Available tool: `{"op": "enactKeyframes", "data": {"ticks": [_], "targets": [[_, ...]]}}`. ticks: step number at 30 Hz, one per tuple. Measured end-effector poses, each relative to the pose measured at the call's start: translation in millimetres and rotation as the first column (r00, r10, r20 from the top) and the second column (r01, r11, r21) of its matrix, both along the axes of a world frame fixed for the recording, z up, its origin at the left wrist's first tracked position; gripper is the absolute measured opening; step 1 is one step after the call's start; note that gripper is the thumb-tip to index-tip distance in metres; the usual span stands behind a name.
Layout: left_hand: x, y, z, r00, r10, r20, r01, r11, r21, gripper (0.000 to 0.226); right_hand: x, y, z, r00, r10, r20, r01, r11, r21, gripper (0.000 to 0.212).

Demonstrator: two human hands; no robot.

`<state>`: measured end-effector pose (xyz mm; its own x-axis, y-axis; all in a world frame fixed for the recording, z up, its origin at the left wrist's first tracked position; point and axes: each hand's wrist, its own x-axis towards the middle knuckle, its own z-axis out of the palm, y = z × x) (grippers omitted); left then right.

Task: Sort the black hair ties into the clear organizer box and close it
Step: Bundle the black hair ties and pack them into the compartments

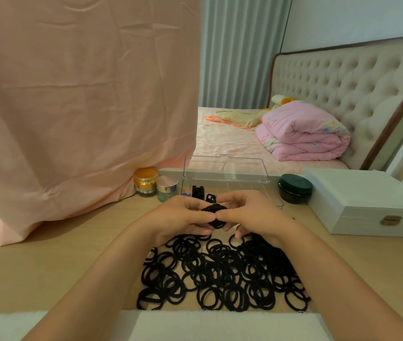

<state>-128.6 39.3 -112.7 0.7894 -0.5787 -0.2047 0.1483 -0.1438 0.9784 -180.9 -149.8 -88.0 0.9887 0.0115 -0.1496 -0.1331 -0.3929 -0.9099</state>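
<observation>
A big loose pile of black hair ties (222,274) is spread on the wooden table in front of me. Just above the pile, my left hand (180,217) and my right hand (249,214) together pinch a small stacked bunch of hair ties (216,216). Behind my hands stands the clear organizer box (257,190) with its lid (225,168) raised upright. A few black ties (199,191) sit in its left compartments; my hands hide the box's front part.
A pink cloth (72,107) hangs over the left back of the table. Two cream jars (146,180) (167,188) stand left of the box, a dark green jar (295,188) and a white jewellery case (367,200) to its right. A bed lies beyond.
</observation>
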Motion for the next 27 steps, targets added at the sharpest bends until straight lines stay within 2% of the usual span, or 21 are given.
{"op": "enactKeyframes", "data": {"ticks": [3, 10, 13, 15, 17, 19, 21, 23, 24, 27], "targets": [[-0.2, 1.1, 2.0, 1.000, 0.010, -0.002, -0.010, 1.000, -0.020, 0.025, -3.5, -7.8, 4.5, 0.990, 0.118, -0.078, -0.110, 0.989, 0.101, 0.030], [-1.9, -6.2, 12.3, 0.979, 0.104, 0.176, -0.108, 0.994, 0.012, 0.040, -0.3, -6.8, 0.5, 0.993, 0.034, -0.113, 0.005, 0.943, 0.332, 0.027], [6.1, -2.2, 23.0, 0.946, -0.006, 0.323, -0.040, 0.990, 0.134, 0.040, -0.9, -4.5, 1.9, 0.993, 0.022, -0.116, 0.019, 0.938, 0.345, 0.025], [13.5, 2.4, 28.7, 0.923, -0.128, 0.364, 0.042, 0.971, 0.234, 0.041, 0.2, -3.6, 3.5, 0.995, -0.019, -0.098, 0.049, 0.948, 0.315, 0.024], [21.5, 5.8, 29.7, 0.896, -0.131, 0.425, 0.015, 0.964, 0.266, 0.037, 3.6, -3.5, 6.8, 0.995, -0.085, -0.052, 0.096, 0.959, 0.268, 0.023], [31.6, 8.1, 24.6, 0.828, 0.010, 0.561, -0.168, 0.958, 0.231, 0.030, 10.8, -3.4, 11.7, 0.988, -0.157, -0.002, 0.154, 0.965, 0.211, 0.028], [41.1, 10.8, 16.1, 0.702, 0.099, 0.706, -0.349, 0.911, 0.220, 0.029, 22.6, -1.8, 17.9, 0.976, -0.212, 0.046, 0.205, 0.971, 0.122, 0.030], [46.6, 13.7, 6.6, 0.594, 0.042, 0.803, -0.444, 0.850, 0.284, 0.032, 38.3, 1.4, 22.6, 0.968, -0.233, 0.099, 0.234, 0.972, 0.002, 0.027], [48.2, 15.1, 1.7, 0.568, -0.014, 0.823, -0.458, 0.826, 0.330, 0.036, 47.3, 3.8, 23.5, 0.964, -0.235, 0.124, 0.244, 0.968, -0.061, 0.026], [48.4, 16.8, -11.0, 0.557, -0.155, 0.816, -0.445, 0.773, 0.451, 0.047, 72.6, 12.8, 18.4, 0.956, -0.213, 0.201, 0.265, 0.920, -0.289, 0.021]]}}
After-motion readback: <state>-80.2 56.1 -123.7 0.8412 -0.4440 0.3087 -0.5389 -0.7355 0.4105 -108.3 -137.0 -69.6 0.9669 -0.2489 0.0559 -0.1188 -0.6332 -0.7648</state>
